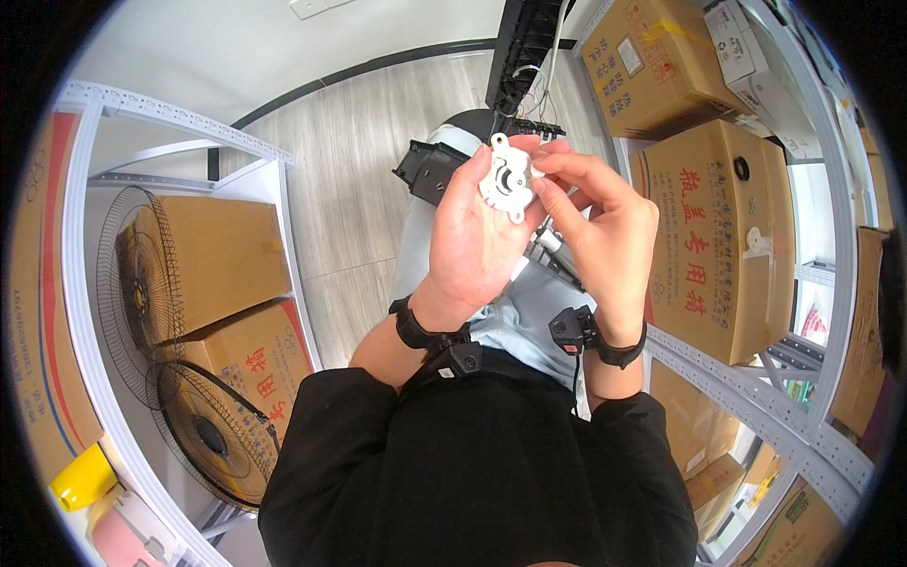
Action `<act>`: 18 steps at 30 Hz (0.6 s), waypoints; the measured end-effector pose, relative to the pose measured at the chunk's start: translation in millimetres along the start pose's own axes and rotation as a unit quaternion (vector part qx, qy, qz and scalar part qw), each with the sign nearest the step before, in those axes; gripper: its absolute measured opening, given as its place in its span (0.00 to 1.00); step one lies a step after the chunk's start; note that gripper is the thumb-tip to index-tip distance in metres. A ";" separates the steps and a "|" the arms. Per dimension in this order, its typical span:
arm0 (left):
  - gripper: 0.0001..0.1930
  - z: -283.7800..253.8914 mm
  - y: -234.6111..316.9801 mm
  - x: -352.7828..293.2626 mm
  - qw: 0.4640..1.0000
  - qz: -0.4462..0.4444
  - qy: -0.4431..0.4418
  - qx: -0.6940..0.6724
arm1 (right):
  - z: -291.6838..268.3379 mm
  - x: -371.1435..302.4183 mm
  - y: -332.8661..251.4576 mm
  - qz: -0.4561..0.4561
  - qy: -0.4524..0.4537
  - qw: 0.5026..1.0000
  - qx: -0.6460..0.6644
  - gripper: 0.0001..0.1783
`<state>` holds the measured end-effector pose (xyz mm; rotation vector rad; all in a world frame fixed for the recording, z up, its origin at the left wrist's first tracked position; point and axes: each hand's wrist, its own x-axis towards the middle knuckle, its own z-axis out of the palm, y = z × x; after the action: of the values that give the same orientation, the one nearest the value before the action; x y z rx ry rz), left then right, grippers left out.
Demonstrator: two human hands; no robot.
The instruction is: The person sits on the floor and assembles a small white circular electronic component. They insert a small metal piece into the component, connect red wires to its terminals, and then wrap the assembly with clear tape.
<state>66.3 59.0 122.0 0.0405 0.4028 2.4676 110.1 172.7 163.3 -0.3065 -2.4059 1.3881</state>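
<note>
From the head camera, a small white round plastic part [506, 180] with mounting tabs and a dark centre hole sits raised in front of the person's chest, above the lap, held between both hands. The left hand [477, 231] is curled partly closed around it from the left and below, palm toward the camera, the part resting against its fingertips with the thumb up along its left edge. The right hand [605, 222] comes in from the right with fingers bent, and its fingertips [546, 163] pinch the part's right rim; it may also be gripping a small white piece there, though that spot is too small to make out. Both wrists wear black straps with small black devices.

Behind the hands, a black plastic housing [430, 170] with wires lies on the lap. Cardboard boxes [718, 227] fill the white metal shelving to the right; wire fan guards [137, 283] lean against boxes on the left.
</note>
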 end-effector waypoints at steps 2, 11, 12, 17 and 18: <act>0.22 0.3 -0.1 0.0 1.000 -0.002 0.004 -0.002 | 1.2 -1.3 1.1 0.003 0.006 1.000 0.006 0.08; 0.22 -0.1 -1.0 -1.0 1.000 -0.007 0.003 0.008 | 1.9 -1.8 0.2 0.032 0.015 0.999 0.034 0.08; 0.22 -0.1 -1.3 -1.0 1.000 -0.007 0.003 0.009 | 2.1 -1.9 0.4 0.035 0.017 0.999 0.037 0.08; 0.21 -0.4 -2.2 -1.0 1.000 -0.007 0.004 0.015 | 2.1 -2.2 -2.1 0.041 0.020 0.999 0.025 0.08; 0.21 -0.4 -2.2 -1.1 1.000 -0.009 0.005 0.015 | 2.2 -2.3 -2.9 0.040 0.021 0.999 0.020 0.08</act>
<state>68.4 60.0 121.1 0.0384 0.4431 2.4449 111.2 168.8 164.4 -0.4219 -2.3518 1.4488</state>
